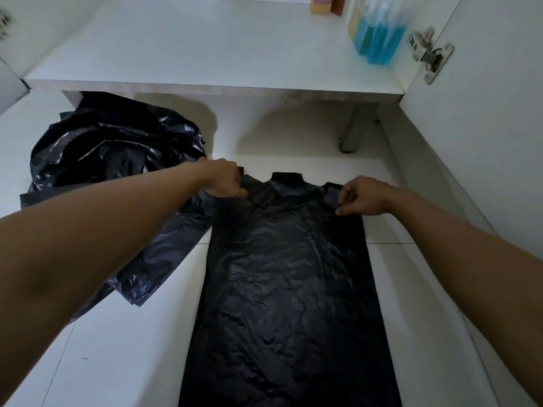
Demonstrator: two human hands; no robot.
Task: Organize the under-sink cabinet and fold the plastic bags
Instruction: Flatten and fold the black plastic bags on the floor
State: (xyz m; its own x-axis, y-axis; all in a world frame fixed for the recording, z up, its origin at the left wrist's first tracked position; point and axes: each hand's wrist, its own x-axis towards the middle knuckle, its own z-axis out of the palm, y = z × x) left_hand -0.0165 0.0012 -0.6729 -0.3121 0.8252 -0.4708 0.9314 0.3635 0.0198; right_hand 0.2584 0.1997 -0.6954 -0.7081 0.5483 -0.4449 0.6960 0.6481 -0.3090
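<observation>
- A flat black bag (288,274) of thin, finely wrinkled plastic lies spread on the white tiled floor (117,348), a long rectangle running from the near edge of the view up to the cabinet front.
- Its far end is cut like a vest, with 2 handle straps and a raised tab between them.
- The left hand (224,179) has its fingers curled around the bag's left strap and grips it against the floor.
- The right hand (363,196) pinches the right strap between thumb and bent fingers.
- A pile of black bags (114,142), glossy and heavily crumpled, sits on the floor to the left, partly under the cabinet's edge.
- 1 looser bag (164,254) trails out from the pile, passing beneath the left forearm and touching the flat bag's left side.
- The cabinet base (191,48) is a smooth white board with a pale wood-grain front edge.
- At its back right stand clear bottles (379,36) with blue liquid in them, blurred.
- Beside them sits a pink and yellow block (321,2), cut off by the frame.
- A metal hinge (429,54) is fixed to the open white door (484,113) on the right.
- A grey cabinet leg (357,127) stands under the base.
</observation>
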